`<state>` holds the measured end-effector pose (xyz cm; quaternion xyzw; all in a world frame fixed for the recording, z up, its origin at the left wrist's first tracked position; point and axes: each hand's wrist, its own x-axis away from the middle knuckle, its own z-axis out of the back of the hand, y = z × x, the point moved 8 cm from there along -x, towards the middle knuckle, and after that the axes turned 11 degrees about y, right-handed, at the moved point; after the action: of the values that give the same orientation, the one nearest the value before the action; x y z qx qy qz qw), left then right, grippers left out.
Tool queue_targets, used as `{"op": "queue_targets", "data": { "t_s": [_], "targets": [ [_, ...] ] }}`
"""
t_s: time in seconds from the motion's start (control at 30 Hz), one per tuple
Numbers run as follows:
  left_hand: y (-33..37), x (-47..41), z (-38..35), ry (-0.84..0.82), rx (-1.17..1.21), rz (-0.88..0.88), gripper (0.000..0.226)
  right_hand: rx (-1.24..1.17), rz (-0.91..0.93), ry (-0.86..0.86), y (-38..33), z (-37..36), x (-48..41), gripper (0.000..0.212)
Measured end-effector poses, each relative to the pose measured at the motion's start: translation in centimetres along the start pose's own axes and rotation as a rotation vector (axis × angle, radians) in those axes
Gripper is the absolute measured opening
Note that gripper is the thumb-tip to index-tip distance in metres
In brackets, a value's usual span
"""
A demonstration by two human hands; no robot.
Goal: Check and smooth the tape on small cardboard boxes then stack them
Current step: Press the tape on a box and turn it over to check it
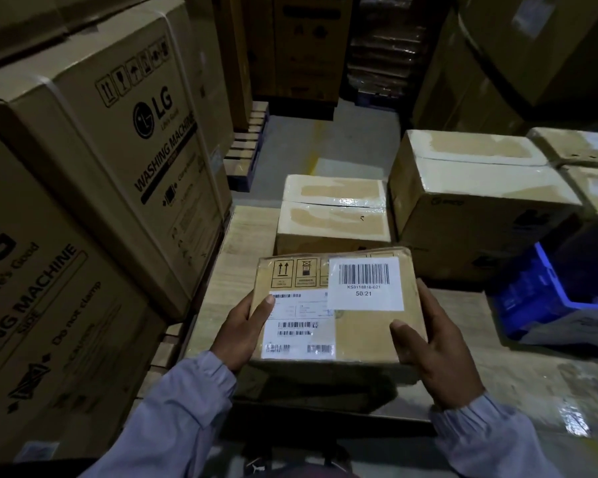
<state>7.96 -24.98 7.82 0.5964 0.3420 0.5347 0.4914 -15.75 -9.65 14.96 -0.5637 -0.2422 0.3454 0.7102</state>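
I hold a small flat cardboard box (363, 334) in both hands above a low cardboard surface (228, 281). Its top carries two white barcode labels and printed handling symbols. My left hand (242, 334) grips the box's left edge, thumb lying on the lower label. My right hand (435, 350) grips the right edge, thumb on the top face. Just beyond it sits a taped cardboard box (332, 212) with shiny clear tape across its middle seam. A larger taped box (477, 188) stands to the right of that one.
Tall washing machine cartons (94, 160) wall off the left side. A blue plastic crate (546, 294) sits at the right, with more taped boxes (587, 157) behind it. Bare concrete floor (325, 139) and stacked cartons lie farther back.
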Motion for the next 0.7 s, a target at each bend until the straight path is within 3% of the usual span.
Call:
{"op": "queue_targets", "data": {
  "t_s": [0.17,0.33,0.47,0.57,0.7],
  "targets": [
    [-1.0,-1.0,-0.1,0.018,-0.081,-0.001,0.022,0.194,0.17,-0.02,-2.3,-1.5,-0.4,0.075],
    [-1.0,-2.7,3.8,0.1,-0.327,-0.12,0.021,0.208,0.243,-0.146,-3.3,-5.1,-0.2,0.099],
    [-1.2,-3.3,6.6,0.148,-0.52,-0.184,0.053,0.476,0.344,-0.322,1.0,-8.4,0.7,0.112],
    [-0.3,-2.1,6.7,0.087,-0.263,-0.094,0.052,0.711,0.41,-0.334,4.7,-8.7,0.3,0.111],
    [1.1,-0.6,6.4,-0.004,0.059,-0.063,0.081,0.763,0.44,-0.333,6.3,-8.2,0.2,0.11]
  ]
}}
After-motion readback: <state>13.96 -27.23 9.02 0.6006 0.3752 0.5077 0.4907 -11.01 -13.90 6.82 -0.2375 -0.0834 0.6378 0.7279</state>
